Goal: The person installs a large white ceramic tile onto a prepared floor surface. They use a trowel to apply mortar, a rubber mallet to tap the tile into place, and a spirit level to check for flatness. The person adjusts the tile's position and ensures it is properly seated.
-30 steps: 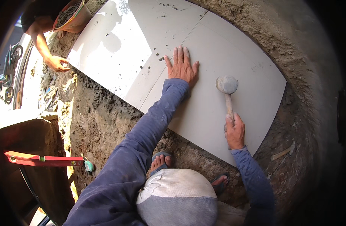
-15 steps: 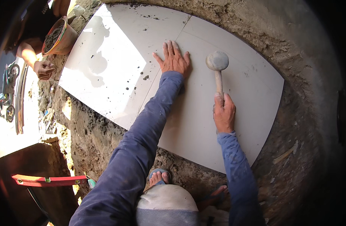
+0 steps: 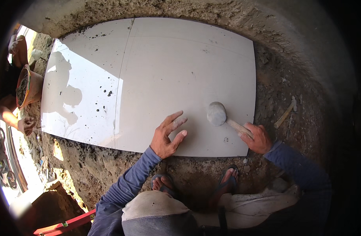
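In my right hand (image 3: 259,137), fingers wrapped around its wooden handle, is a mallet with a round grey head (image 3: 217,114). The head is over the near right part of a large pale tile (image 3: 180,67); whether it touches the surface I cannot tell. My left hand (image 3: 168,135) is open over the tile's near edge, thumb and fingers apart, holding nothing. A second pale tile (image 3: 105,43) adjoins on the left along a thin joint, with dark mortar crumbs, sunlight and a shadow on it.
Rough mortar and a wall base (image 3: 196,11) border the far side. At the left, another person's hand (image 3: 26,125) is near the tile corner, beside a bucket (image 3: 35,88) of dark mortar. A red spirit level (image 3: 66,225) lies lower left; a wood scrap (image 3: 283,117) lies right.
My left hand has come off the tile joint and back toward the near edge. The mallet has turned from pointing away to pointing left. The view has shifted to the right.
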`<state>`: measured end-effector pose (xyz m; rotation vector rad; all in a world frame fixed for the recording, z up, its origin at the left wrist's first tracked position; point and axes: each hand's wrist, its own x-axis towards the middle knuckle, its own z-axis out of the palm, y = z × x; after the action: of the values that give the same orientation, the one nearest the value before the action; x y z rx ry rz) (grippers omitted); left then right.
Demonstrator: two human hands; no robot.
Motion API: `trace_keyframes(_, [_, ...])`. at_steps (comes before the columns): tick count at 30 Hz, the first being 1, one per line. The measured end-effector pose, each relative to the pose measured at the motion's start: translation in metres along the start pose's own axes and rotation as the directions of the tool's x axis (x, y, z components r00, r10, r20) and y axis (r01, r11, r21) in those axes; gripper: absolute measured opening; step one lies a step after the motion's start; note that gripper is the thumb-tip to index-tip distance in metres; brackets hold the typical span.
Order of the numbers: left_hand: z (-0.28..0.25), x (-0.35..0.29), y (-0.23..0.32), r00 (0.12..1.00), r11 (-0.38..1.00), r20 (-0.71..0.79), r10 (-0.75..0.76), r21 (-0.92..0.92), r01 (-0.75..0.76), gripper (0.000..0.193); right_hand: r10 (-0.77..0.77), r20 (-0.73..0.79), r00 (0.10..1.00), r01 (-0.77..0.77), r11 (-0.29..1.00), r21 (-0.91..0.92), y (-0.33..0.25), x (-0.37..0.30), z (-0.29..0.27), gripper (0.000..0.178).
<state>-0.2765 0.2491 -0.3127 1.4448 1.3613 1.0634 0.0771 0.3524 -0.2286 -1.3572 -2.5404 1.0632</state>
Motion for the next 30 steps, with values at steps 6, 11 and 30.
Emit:
trace_keyframes(6, [-0.013,-0.082,0.047,0.76,0.63,0.616,-0.207,-0.51,0.586,0.052,0.556,0.199,0.807,-0.527,0.83,-0.181,0.049,-0.224,-0.026,0.027])
trace_keyframes(11, [-0.081,-0.113,0.073,0.672,0.335,0.74,0.031,-0.641,0.69,0.075,0.693,0.118,0.711,-0.684,0.721,-0.114,0.064,-0.265,0.021,0.027])
trace_keyframes(30, [-0.294,-0.642,0.042,-0.56,0.355,-0.746,0.362,-0.445,0.822,0.121,0.248,-0.362,0.899,-0.3,0.949,-0.093,0.147,-0.082,-0.044,0.036])
